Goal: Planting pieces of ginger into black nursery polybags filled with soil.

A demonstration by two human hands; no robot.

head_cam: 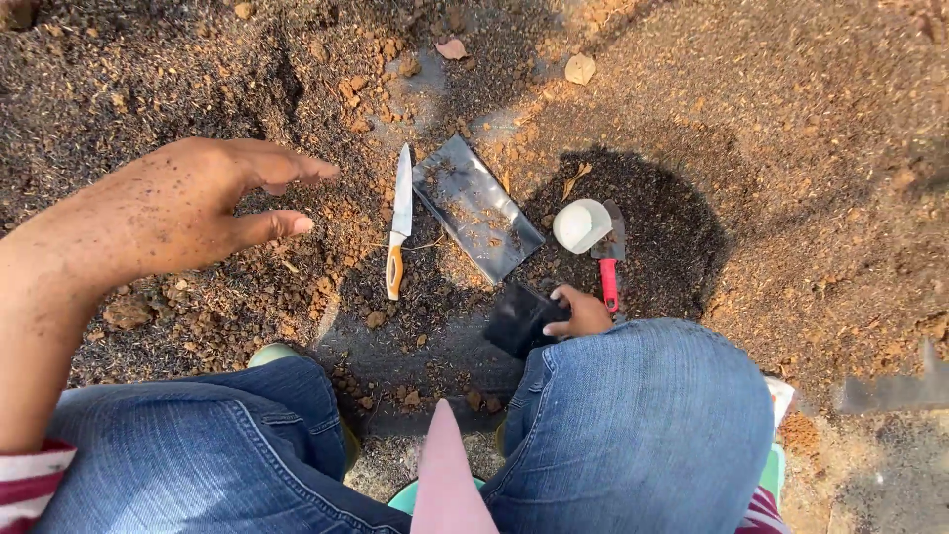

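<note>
My left hand (188, 208) hovers open over the loose brown soil at the left, fingers spread, speckled with dirt, holding nothing. My right hand (581, 314) shows just past my right knee and grips a small black bag (519, 318) low over the ground. A knife (399, 220) with a white blade and an orange-and-white handle lies on the soil between the hands. Next to it lies a flat shiny dark sheet (477, 206) with crumbs of soil on it.
A small trowel with a red handle (608, 267) lies in a dark heap of soil, with a white cup (581, 225) beside it. My knees in blue jeans (633, 425) fill the bottom. Clods and stones (579, 68) are scattered about.
</note>
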